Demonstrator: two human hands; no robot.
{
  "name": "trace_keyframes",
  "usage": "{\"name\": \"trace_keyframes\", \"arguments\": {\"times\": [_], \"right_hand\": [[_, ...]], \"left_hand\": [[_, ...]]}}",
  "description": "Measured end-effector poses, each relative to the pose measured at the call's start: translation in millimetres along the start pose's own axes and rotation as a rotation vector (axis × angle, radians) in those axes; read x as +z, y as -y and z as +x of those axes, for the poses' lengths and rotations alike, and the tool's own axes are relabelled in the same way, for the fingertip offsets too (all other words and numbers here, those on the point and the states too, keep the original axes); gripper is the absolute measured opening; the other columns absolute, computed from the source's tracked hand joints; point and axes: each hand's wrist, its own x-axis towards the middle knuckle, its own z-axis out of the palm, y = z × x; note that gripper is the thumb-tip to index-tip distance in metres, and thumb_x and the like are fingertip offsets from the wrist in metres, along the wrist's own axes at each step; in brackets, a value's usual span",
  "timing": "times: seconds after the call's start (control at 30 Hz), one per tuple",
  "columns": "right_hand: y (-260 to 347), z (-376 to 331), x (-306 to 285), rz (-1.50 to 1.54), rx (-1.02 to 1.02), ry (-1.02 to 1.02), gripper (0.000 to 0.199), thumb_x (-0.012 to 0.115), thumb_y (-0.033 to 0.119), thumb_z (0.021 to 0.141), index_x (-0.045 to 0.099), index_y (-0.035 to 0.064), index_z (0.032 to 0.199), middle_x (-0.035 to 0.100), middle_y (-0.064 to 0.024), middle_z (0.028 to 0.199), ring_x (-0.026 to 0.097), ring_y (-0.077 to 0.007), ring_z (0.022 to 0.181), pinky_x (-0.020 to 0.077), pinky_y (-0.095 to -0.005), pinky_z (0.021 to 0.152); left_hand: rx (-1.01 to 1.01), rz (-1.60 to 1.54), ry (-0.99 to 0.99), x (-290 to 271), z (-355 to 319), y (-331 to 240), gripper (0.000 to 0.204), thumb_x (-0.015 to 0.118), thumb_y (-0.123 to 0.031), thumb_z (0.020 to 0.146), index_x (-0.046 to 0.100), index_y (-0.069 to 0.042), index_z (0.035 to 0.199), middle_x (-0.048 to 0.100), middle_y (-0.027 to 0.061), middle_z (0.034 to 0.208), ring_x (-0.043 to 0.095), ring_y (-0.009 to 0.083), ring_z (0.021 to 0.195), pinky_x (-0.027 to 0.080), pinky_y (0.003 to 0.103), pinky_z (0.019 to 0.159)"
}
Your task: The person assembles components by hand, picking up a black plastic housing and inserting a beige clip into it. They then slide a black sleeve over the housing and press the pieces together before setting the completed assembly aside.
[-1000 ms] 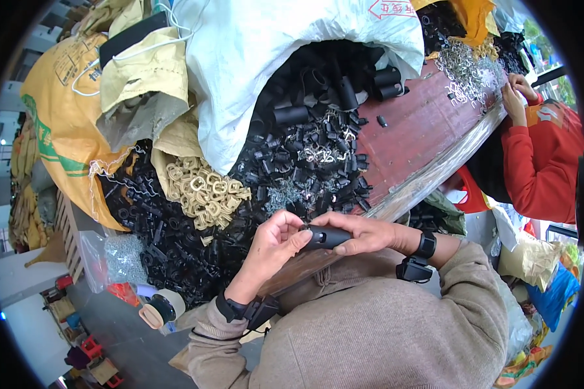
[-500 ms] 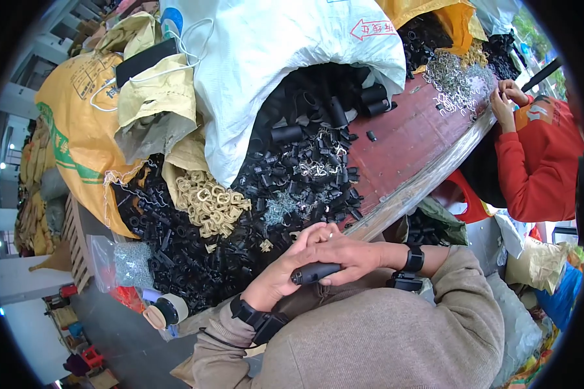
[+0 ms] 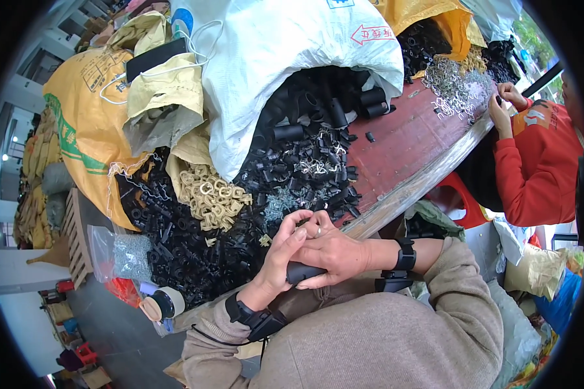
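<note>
In the head view, the white woven sack point(image 3: 292, 39) lies on its side with black plastic tubes point(image 3: 289, 133) spilling from its mouth. Below the sack, a black cylinder point(image 3: 303, 273) sits low between the person's two hands. The right hand point(image 3: 337, 253) is closed over it, thumb along its underside. The left hand point(image 3: 276, 260) is partly curled, its palm against the cylinder's end, thumb and fingers drawn up by the right fingers; whether it grips the cylinder or pinches some small piece, I cannot tell. Between sack and hands lie small black plastic parts point(image 3: 201, 259) and fine silvery metal pieces point(image 3: 280, 203). Left of the sack's mouth are beige ring-shaped parts point(image 3: 211, 198), and farther left an orange woven sack point(image 3: 84, 97). Right of the white sack, on the dark red tabletop point(image 3: 386, 155), are bent metal clips point(image 3: 453, 107), near a co-worker in a red sweatshirt point(image 3: 535, 172).
</note>
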Motion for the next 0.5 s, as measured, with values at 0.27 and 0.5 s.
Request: {"name": "trace_keyframes", "arguments": {"times": [0.27, 0.5], "right_hand": [[11, 5, -8, -0.141, -0.072, -0.007, 0.039, 0.064, 0.038, 0.068, 0.056, 0.0042, 0.086, 0.051, -0.0086, 0.081, 0.044, -0.0237, 0.080, 0.0267, -0.0393, 0.074], [15, -18, -39, -0.026, 0.103, 0.156, 0.040, 0.067, 0.035, 0.065, 0.058, 0.0037, 0.089, 0.054, -0.0101, 0.083, 0.049, -0.0263, 0.081, 0.0307, -0.0383, 0.079]], "left_hand": [[0.178, 0.169, 0.035, 4, -2, 3, 0.052, 0.044, -0.036, 0.082, 0.031, 0.002, 0.115, 0.043, 0.0137, 0.108, 0.043, 0.0192, 0.103, 0.032, 0.030, 0.092], [-0.051, 0.411, -0.059, 5, -9, -2, 0.046, 0.042, -0.040, 0.085, 0.040, -0.003, 0.113, 0.051, 0.0073, 0.097, 0.053, 0.0132, 0.081, 0.046, 0.025, 0.068]]}}
